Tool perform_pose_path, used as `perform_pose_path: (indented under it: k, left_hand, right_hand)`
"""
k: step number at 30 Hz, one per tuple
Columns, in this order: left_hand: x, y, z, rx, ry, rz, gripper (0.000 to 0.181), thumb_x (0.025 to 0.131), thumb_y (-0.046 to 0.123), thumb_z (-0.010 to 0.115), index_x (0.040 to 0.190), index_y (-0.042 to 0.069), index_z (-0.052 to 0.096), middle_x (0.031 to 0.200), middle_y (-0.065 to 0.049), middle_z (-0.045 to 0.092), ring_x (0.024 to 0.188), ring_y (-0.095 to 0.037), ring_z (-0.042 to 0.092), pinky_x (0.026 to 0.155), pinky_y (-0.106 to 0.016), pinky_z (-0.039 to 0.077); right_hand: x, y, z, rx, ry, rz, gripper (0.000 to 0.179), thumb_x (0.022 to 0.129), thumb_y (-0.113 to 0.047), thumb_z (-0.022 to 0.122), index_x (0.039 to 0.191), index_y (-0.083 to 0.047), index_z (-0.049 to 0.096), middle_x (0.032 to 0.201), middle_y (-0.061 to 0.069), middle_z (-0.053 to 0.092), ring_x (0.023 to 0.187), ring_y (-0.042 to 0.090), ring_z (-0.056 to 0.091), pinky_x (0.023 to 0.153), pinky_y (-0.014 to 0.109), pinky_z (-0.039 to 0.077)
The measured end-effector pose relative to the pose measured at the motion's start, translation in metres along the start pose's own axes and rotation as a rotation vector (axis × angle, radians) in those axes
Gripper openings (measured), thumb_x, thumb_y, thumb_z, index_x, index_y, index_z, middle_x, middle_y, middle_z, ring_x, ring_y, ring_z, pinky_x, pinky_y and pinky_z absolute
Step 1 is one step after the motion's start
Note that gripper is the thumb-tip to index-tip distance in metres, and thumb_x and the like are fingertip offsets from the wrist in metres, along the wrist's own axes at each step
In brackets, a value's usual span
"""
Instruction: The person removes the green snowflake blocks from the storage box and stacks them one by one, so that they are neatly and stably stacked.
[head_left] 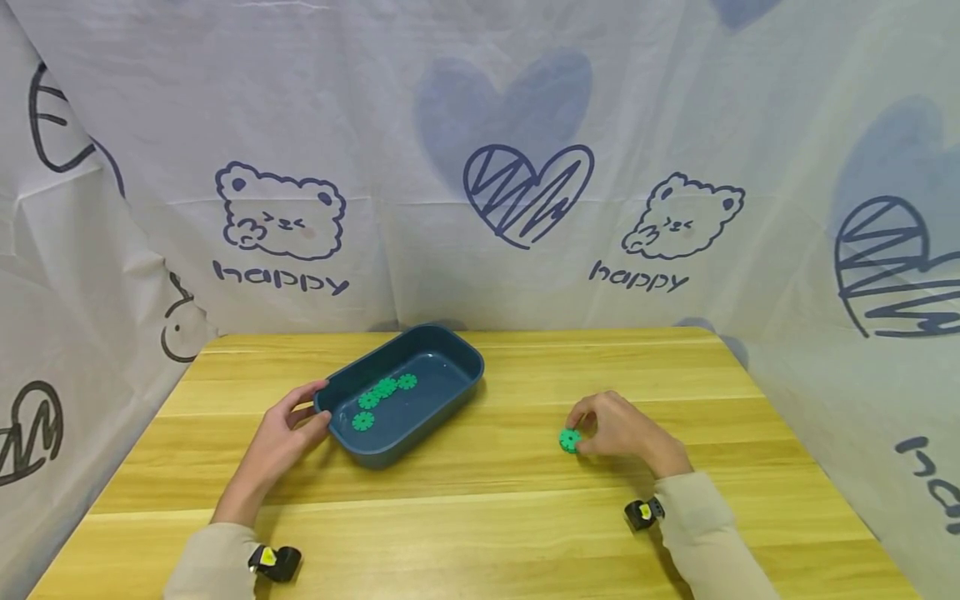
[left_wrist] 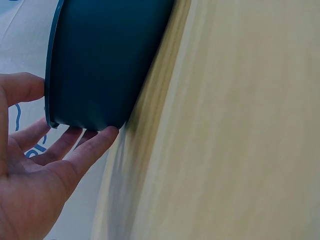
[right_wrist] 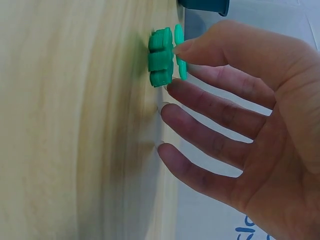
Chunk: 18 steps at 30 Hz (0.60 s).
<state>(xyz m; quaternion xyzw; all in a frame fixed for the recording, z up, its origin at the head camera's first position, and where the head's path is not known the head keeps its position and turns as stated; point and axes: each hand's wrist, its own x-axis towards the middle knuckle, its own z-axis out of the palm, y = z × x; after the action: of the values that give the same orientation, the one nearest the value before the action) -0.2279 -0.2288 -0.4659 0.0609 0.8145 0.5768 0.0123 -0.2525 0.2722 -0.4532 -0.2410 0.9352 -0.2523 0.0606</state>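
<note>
A dark blue rectangular tub (head_left: 450,400) stands angled on the table, left of the middle. Several green notched plastic discs (head_left: 363,422) lie inside it, some overlapping. My left hand (head_left: 285,433) holds the tub's near left end; in the left wrist view, the thumb meets the rim while the fingers touch the outer wall. Farther right, my right hand (head_left: 618,429) pinches one green notched disc (right_wrist: 180,70) between thumb and fingers. Just under that disc, with a slim gap between, is a short stack of the same discs (right_wrist: 160,57) on the tabletop.
The wooden table (head_left: 480,533) extends on all sides of the tub. White cloth (head_left: 480,275) with printed bears and hearts hangs behind the table and at both sides. A small black camera (head_left: 276,563) sits at the left wrist, another (head_left: 642,514) at the right.
</note>
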Motion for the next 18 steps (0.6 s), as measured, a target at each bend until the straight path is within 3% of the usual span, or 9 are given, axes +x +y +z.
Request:
perform_pose_path:
  k: [18]
  left_hand:
    - [0.0001, 0.0011, 0.0003, -0.011, -0.002, -0.005, 0.06, 0.105, 0.013, 0.059, 0.158, 0.003, 0.035, 0.159, -0.026, 0.035, 0.141, -0.045, 0.046, 0.086, -0.009, 0.053]
  right_hand:
    - [-0.0008, -0.0005, -0.0009, -0.002, -0.014, 0.003, 0.021, 0.077, -0.009, 0.085, 0.096, -0.011, 0.079, 0.094, -0.001, 0.076, 0.086, 0.016, 0.066, 0.078, 0.026, 0.056]
